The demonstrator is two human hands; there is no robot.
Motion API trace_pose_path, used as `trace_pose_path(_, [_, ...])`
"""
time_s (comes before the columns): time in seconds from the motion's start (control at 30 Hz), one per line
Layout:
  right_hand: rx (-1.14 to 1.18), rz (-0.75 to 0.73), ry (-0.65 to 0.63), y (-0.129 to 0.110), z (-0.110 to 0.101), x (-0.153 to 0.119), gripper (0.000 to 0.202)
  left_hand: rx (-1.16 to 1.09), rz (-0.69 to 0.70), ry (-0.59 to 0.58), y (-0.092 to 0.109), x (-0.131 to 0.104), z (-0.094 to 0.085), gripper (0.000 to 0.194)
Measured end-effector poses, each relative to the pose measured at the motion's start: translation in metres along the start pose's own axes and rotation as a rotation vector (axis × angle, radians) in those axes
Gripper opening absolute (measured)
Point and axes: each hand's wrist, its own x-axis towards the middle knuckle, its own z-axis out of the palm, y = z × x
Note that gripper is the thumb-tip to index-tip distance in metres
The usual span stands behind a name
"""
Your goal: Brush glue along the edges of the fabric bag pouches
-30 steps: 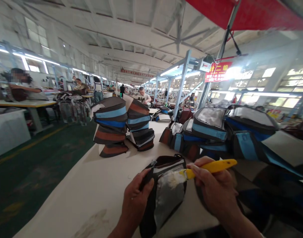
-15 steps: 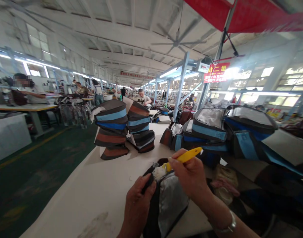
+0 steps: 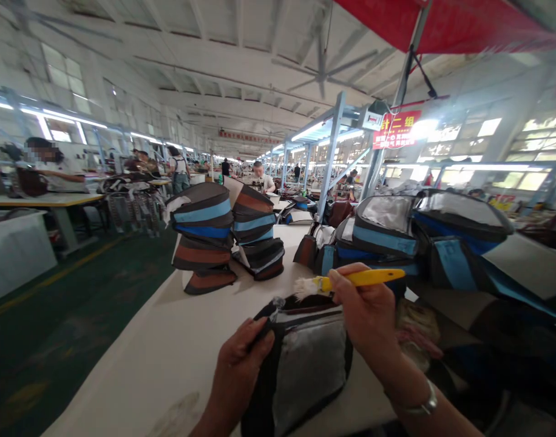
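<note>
A dark fabric bag piece (image 3: 311, 358) with a silvery grey panel is tilted up in front of me over the white table. My left hand (image 3: 241, 358) is closed on its left edge, thumb on the near side. Between the thumb and fingers of my right hand (image 3: 366, 309) is a paintbrush (image 3: 373, 278) with a yellow handle, held almost level. Its pale bristles point left, just above the upper edge of the bag piece; whether they touch it I cannot tell.
Two stacks of dark bag pieces with blue and brown bands (image 3: 203, 233) stand at the table's (image 3: 169, 340) far side. More bag pieces (image 3: 385, 227) are heaped at the right, near a pale container with a pink cloth (image 3: 417, 334). Several people work farther off.
The brush has lifted off the left part of the bag piece's upper edge and swung level, its handle moving right. The bag piece has turned, showing more of its grey panel.
</note>
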Motion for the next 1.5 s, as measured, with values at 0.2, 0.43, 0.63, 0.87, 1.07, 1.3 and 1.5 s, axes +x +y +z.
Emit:
trace_pose_path(0.2, [0.144,0.192,0.206,-0.013,-0.055,-0.008,0.022,0.262,0.08,-0.088,-0.026,0.077,-0.07,0.04])
trace_pose_path(0.43, [0.348,0.502,0.321,0.002,-0.074,-0.047,0.036,0.444,-0.044,0.381,-0.088,0.092,-0.084,0.047])
trace_pose_path(0.63, [0.367,0.537,0.325,0.023,-0.076,-0.057,0.031,0.469,0.154,0.39,-0.105,-0.04,0.01,0.053])
trace_pose_path(0.87, [0.336,0.496,0.21,0.017,-0.05,-0.07,0.025,0.518,0.418,0.237,-0.095,-0.06,0.09,0.047])
trace_pose_path(1.07, [0.247,0.39,0.21,0.018,-0.067,-0.058,0.027,0.318,0.372,0.13,-0.068,-0.041,0.06,0.035])
trace_pose_path(1.3, [0.216,0.253,-0.181,0.013,-0.015,-0.049,0.015,0.124,0.167,-0.022,-0.033,-0.049,0.03,0.04])
trace_pose_path(1.5, [-0.187,-0.114,-0.31,0.012,0.001,-0.044,0.011,0.037,0.037,-0.008,-0.03,-0.051,0.021,0.042])
